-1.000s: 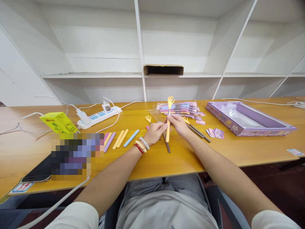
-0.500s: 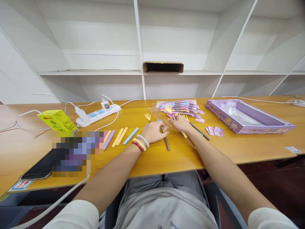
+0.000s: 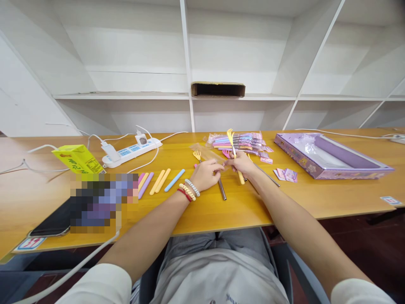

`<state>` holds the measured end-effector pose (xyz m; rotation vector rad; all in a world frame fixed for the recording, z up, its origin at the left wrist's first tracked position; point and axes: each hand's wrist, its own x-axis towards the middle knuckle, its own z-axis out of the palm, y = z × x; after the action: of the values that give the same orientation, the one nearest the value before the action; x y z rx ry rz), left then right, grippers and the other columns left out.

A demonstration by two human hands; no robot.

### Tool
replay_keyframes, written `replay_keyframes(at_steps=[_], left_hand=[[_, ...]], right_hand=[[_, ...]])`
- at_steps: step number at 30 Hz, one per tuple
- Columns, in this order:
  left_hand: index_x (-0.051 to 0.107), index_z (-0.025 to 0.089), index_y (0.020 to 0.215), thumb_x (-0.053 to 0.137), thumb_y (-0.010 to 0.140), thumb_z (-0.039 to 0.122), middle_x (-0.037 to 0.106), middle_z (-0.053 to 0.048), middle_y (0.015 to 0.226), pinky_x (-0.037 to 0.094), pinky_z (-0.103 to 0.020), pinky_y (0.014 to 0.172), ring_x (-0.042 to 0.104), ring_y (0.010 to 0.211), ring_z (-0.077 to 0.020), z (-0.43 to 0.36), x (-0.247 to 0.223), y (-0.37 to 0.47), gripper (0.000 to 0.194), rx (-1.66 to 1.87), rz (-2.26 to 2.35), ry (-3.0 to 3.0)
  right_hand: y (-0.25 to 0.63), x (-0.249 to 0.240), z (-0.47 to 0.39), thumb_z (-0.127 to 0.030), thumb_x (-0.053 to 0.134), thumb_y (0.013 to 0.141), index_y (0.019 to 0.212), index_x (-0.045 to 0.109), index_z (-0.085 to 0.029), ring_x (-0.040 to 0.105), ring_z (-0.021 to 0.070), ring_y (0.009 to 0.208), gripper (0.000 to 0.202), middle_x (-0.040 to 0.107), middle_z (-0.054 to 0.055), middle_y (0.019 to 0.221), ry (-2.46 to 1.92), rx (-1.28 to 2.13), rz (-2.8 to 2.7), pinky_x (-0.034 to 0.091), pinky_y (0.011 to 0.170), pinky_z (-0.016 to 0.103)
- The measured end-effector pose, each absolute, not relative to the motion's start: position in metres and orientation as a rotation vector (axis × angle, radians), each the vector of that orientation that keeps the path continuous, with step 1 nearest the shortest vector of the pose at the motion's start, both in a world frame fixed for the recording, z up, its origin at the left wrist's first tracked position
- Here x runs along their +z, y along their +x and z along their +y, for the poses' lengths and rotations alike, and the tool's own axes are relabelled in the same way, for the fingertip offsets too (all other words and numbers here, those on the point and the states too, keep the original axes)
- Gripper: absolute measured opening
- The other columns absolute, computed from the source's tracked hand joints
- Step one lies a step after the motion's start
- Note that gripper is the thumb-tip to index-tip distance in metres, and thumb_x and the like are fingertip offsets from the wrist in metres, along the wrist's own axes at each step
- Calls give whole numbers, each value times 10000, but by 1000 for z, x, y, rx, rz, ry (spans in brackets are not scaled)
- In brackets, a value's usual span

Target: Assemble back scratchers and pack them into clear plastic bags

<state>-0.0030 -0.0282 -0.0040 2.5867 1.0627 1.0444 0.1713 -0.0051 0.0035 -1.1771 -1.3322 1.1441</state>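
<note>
My right hand (image 3: 244, 164) is closed around a back scratcher (image 3: 233, 150) with a yellow claw head and yellow handle, its head pointing up and away. My left hand (image 3: 207, 174) pinches a clear plastic sleeve (image 3: 205, 152), which extends beyond the fingers toward the shelf. Close to the left hand lies another yellow scratcher head (image 3: 196, 155), and a metal rod (image 3: 222, 191) comes out below the fingers. A pink scratcher head (image 3: 225, 153) shows between the hands. Past my right wrist, a metal rod (image 3: 268, 175) rests on the table, partly covered.
Packaged back scratchers (image 3: 243, 139) are piled behind my hands. To the right are small cards (image 3: 286, 174) and a purple box (image 3: 322, 172). Colored tubes (image 3: 160, 181), a power strip (image 3: 133, 151), a yellow-green carton (image 3: 79, 159) and a phone (image 3: 52, 217) lie left. White shelving (image 3: 186, 63) stands behind.
My right hand has raised the yellow back scratcher and turned it more upright, its handle now plainly visible. The plastic sleeve has shifted left, away from the right hand.
</note>
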Motion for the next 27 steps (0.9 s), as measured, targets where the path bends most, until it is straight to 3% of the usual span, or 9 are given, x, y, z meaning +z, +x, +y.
replay_keyframes(at_steps=[3,6,10,13,17,21,24,27], left_hand=[[648,196,940,532,706,152,580,-5,715,430,-251,622,528,632,-129,-28,-2,-4,265,1178,1116,2361],[591,184,806,499,780,278,525,13,610,405,-235,498,492,530,-117,-24,1,-6,134,1220,1253,2023],[560,172,670,413,818,588,546,-25,635,326,-216,343,482,458,-112,-18,3,-7,466,1089,1322,1654],[600,158,712,450,767,668,595,-54,675,306,-200,314,497,448,-104,-16,4,-5,535,1023,1246,1517],[603,155,772,660,699,459,622,-51,652,276,-166,304,529,445,-105,-19,5,-1,318,991,1198,1481],[564,146,761,664,687,228,647,-55,643,374,-177,364,594,494,-129,-18,5,0,149,1087,1108,1321],[549,136,783,648,696,160,648,-46,640,481,-218,480,615,527,-124,-14,6,-1,134,1247,1012,1164],[539,127,783,633,718,146,638,-37,639,506,-228,533,619,538,-114,-8,8,-4,116,1385,984,1045]], right_hand=[[169,8,-10,-179,679,532,632,315,-221,389,61,331,380,487,-79,484,-1117,1133,-1343,234,319,198],[167,10,-13,-209,660,549,641,307,-218,401,56,371,365,527,-60,550,-1069,1115,-1346,247,347,197],[164,8,-14,-255,669,567,657,306,-216,435,68,466,376,606,-17,675,-978,1034,-1409,329,415,214],[164,3,-11,-280,666,590,663,303,-218,452,84,509,376,612,-5,714,-951,977,-1513,354,452,228],[166,-1,-9,-310,623,652,658,325,-212,454,98,545,314,580,-9,689,-1014,768,-1681,361,522,244],[166,1,-11,-322,577,718,649,375,-201,447,115,588,245,550,-10,656,-1168,372,-1821,338,583,256],[166,3,-13,-447,573,758,643,390,-202,384,107,536,327,468,-29,574,-1285,251,-1882,283,535,250],[168,4,-13,-578,524,778,647,407,-198,366,103,519,418,444,-32,562,-1349,289,-1946,259,514,247]])
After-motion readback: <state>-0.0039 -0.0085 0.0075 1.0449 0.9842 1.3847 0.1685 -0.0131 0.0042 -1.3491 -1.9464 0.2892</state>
